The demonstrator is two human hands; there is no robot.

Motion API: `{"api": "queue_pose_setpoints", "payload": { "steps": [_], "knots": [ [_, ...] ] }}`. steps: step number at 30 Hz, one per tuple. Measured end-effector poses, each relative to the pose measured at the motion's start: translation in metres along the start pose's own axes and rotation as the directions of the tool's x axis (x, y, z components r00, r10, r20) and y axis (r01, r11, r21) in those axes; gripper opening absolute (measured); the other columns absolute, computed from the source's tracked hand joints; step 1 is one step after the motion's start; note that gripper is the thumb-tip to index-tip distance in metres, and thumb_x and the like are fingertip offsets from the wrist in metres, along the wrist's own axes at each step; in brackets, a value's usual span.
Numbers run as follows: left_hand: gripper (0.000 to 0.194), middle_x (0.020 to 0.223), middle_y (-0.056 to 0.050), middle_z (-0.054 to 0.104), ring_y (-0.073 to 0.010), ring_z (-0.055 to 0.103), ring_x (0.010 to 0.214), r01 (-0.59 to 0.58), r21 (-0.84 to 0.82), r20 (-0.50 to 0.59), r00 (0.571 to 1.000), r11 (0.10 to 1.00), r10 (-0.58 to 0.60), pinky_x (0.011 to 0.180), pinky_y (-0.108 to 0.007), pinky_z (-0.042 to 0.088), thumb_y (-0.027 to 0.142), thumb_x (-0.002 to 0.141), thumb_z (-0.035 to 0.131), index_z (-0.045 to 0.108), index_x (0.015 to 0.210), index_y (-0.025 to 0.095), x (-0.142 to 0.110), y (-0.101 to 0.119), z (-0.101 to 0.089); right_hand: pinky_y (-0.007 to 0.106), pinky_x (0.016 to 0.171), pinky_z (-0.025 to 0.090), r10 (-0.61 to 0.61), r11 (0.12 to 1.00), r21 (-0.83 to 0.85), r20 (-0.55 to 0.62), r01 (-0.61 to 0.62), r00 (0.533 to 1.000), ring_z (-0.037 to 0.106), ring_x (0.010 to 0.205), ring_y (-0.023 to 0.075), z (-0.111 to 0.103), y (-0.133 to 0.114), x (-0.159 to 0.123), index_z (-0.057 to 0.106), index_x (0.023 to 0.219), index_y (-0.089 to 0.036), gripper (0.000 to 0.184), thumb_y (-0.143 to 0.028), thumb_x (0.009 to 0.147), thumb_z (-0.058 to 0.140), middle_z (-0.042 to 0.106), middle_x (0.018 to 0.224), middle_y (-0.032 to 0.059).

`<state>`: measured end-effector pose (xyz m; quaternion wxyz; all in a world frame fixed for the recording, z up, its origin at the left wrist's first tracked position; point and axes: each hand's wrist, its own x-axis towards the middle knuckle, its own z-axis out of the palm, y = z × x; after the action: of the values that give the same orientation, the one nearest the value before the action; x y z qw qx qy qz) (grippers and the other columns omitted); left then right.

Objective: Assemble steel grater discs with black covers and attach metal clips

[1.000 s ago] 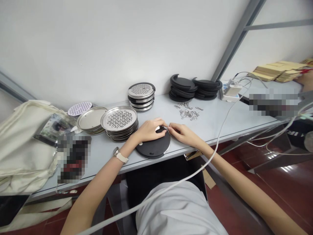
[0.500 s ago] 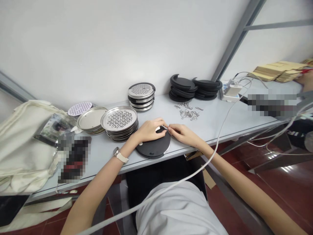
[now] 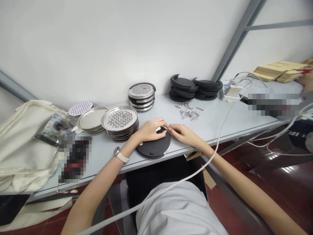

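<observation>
A round black disc [image 3: 155, 147] with a thin silver rim lies at the front edge of the table. My left hand [image 3: 152, 130] rests over its far side, thumb and fingers closed together near the rim. From the right, my right hand [image 3: 182, 134] meets it with thumb and forefinger pinched. A small metal clip [image 3: 165, 128] shows between the fingertips of both hands, mostly covered. Beyond the hands lies a loose pile of small metal clips [image 3: 189, 114]. Left of the disc is a stack of round metal grater plates [image 3: 119, 119].
Plain metal discs [image 3: 91, 118] and a purple perforated disc [image 3: 80, 108] lie further left. Black-rimmed graters [image 3: 141, 91] and black round holders [image 3: 183, 84] are stacked by the wall. A white cable [image 3: 220, 130] crosses before my right arm. Another person's hand [image 3: 306, 80] is at far right.
Both hands stay at the disc's far edge, with only a slight shift of the fingertips. The view has moved very slightly; the disc and stacks look the same.
</observation>
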<state>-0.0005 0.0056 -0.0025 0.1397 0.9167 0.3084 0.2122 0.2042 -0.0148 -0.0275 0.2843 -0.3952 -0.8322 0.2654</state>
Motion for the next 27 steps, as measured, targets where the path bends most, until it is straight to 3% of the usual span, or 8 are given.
{"api": "queue_pose_setpoints", "payload": {
  "steps": [27],
  "knots": [
    [0.017, 0.098, -0.002, 0.063, -0.0146, 0.06, 0.086, -0.018, -0.031, -0.011, 1.0, 0.999, 0.018, 0.075, -0.024, 0.045, 0.025, 0.085, 0.054, 0.062, 0.099, 0.02, 0.0001, -0.0014, 0.0005, 0.025, 0.055, 0.029, 0.012, 1.0, -0.006, 0.018, -0.012, 1.0, 0.037, 0.055, 0.0107, 0.0023, 0.0051, -0.0009, 0.043, 0.067, -0.019, 0.032, -0.036, 0.094, 0.039, 0.04, 0.061, -0.0036]
  ]
}}
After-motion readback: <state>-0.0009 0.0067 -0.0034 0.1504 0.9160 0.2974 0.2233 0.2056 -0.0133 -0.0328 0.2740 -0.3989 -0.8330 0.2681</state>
